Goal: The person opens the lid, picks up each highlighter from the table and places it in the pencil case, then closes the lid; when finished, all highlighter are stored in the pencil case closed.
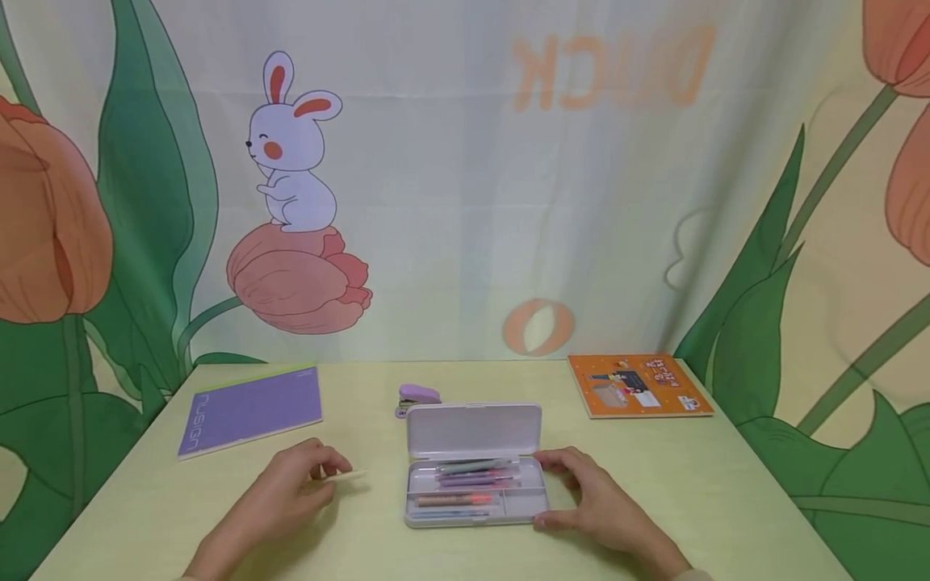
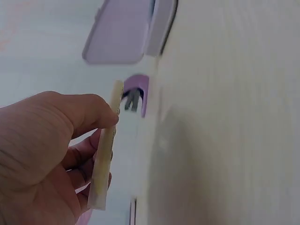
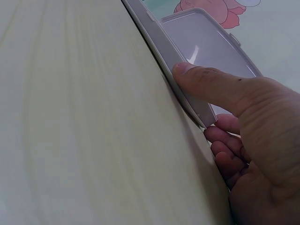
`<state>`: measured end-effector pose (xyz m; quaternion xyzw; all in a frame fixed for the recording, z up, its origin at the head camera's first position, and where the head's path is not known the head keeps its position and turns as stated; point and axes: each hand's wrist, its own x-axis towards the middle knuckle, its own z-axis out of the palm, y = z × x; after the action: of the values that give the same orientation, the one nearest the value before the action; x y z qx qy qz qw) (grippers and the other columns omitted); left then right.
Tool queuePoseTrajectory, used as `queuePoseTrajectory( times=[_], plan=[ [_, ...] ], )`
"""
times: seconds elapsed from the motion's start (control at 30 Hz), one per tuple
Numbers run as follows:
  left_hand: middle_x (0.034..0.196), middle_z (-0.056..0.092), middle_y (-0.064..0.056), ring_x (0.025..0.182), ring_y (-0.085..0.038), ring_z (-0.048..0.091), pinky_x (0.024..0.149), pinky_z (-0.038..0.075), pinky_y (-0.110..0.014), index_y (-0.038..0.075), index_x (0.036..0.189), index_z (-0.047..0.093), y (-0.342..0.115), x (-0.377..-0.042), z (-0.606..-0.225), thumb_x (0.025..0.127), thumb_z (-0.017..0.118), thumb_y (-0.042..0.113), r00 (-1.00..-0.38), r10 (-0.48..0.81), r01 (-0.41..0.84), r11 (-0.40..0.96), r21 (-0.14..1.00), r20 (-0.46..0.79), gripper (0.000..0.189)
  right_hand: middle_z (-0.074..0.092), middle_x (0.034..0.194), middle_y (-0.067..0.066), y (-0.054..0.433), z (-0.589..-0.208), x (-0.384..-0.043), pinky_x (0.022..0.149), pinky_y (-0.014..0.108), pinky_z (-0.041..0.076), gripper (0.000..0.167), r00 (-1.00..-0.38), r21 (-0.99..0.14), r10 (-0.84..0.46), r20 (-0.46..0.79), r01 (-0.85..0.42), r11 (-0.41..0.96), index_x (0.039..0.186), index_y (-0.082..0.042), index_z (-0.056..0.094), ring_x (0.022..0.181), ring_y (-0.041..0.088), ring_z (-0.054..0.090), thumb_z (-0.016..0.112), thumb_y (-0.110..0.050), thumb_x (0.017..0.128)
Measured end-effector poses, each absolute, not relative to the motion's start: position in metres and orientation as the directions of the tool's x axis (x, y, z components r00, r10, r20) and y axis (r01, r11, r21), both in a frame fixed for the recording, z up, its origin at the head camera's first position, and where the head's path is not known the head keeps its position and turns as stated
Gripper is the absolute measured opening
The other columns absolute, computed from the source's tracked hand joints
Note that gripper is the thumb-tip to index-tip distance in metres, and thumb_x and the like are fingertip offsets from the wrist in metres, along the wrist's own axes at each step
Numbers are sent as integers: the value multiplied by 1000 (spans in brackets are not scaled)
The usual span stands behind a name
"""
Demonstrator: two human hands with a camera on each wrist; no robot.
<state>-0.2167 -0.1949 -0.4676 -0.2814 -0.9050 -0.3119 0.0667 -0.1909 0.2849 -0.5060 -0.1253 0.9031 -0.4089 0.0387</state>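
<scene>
My left hand (image 1: 294, 488) pinches a slim cream stick (image 2: 107, 150) with a clear end and small print along one side, between thumb and fingers. It is held left of an opened pencil case (image 1: 475, 520). In the case's two long compartments lie several pens (image 1: 475, 479), and an orange-tipped marker (image 1: 454, 500) is in the front one. My right hand (image 1: 599, 504) grips the case's right end. In the right wrist view its thumb presses the front wall (image 3: 161, 54), with the other fingers around the corner. The lid (image 1: 474, 430) stands raised at the back.
Behind the case sits a purple stapler (image 1: 419, 395), partly hidden by the lid. A purple notebook (image 1: 254, 407) lies at the back left of the table (image 1: 363, 549), an orange booklet (image 1: 639, 387) at the back right. A printed curtain (image 1: 450, 202) hangs along the table's far edge.
</scene>
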Motion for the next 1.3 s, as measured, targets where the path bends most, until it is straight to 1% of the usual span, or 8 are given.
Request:
queuePoseTrajectory(
  times=[0.13, 0.37, 0.53, 0.63, 0.83, 1.1, 1.2, 1.3],
  plan=[
    [96, 66, 13, 88, -4, 59, 78, 56, -30, 19, 108, 81, -173, -218, -457, 89, 80, -4, -804, 502, 591, 612, 526, 320, 29, 62, 139, -6, 284, -506, -191, 106, 31, 49, 86, -967, -754, -254, 11, -175, 634, 151, -24, 63, 123, 21, 55, 102, -45, 78],
    [95, 69, 8, 87, -6, 60, 77, 58, -35, 17, 108, 80, -132, -221, -449, 90, 78, -5, -713, 581, 693, 496, 524, 393, 28, 63, 139, -5, 282, -502, -190, 106, 32, 50, 85, -969, -752, -248, 2, -165, 638, 150, -23, 63, 123, 20, 55, 103, -42, 78],
    [99, 72, 4, 88, -7, 63, 78, 59, -32, 14, 109, 80, -105, -223, -450, 92, 80, -4, -658, 638, 736, 429, 524, 401, 25, 63, 137, -4, 282, -501, -190, 105, 31, 50, 85, -965, -750, -260, 18, -185, 635, 150, -22, 63, 122, 21, 55, 104, -41, 77],
    [102, 73, 2, 91, -8, 65, 80, 59, -29, 11, 111, 80, -91, -223, -452, 92, 79, -4, -644, 663, 736, 403, 544, 381, 24, 63, 137, -5, 283, -502, -191, 105, 31, 50, 84, -965, -750, -262, 26, -192, 634, 149, -23, 64, 122, 21, 55, 104, -41, 77],
    [99, 70, 2, 92, -9, 65, 81, 59, -26, 11, 111, 82, -66, -220, -464, 91, 78, -5, -620, 696, 738, 360, 571, 362, 26, 63, 138, -4, 284, -504, -190, 106, 31, 49, 84, -962, -759, -271, 29, -197, 620, 150, -22, 63, 123, 22, 55, 103, -41, 78],
    [97, 67, 4, 88, -5, 59, 79, 54, -19, 14, 111, 83, -45, -215, -474, 92, 83, 1, -636, 712, 713, 397, 577, 296, 23, 63, 136, -5, 285, -503, -188, 104, 31, 49, 83, -960, -754, -276, 41, -211, 622, 149, -23, 64, 121, 22, 55, 103, -42, 78],
    [99, 68, 3, 87, -7, 60, 78, 53, -20, 13, 113, 82, -47, -215, -473, 93, 85, 5, -646, 699, 718, 418, 557, 307, 21, 63, 137, -5, 285, -503, -188, 104, 31, 50, 83, -960, -752, -276, 44, -214, 624, 149, -23, 64, 121, 22, 55, 102, -43, 78],
    [103, 70, 0, 91, -13, 66, 80, 58, -26, 12, 115, 81, -54, -216, -469, 95, 86, 5, -662, 666, 713, 416, 565, 344, 21, 63, 137, -6, 285, -502, -189, 106, 31, 50, 84, -963, -753, -269, 37, -203, 626, 150, -24, 63, 122, 21, 55, 102, -44, 78]
  ],
)
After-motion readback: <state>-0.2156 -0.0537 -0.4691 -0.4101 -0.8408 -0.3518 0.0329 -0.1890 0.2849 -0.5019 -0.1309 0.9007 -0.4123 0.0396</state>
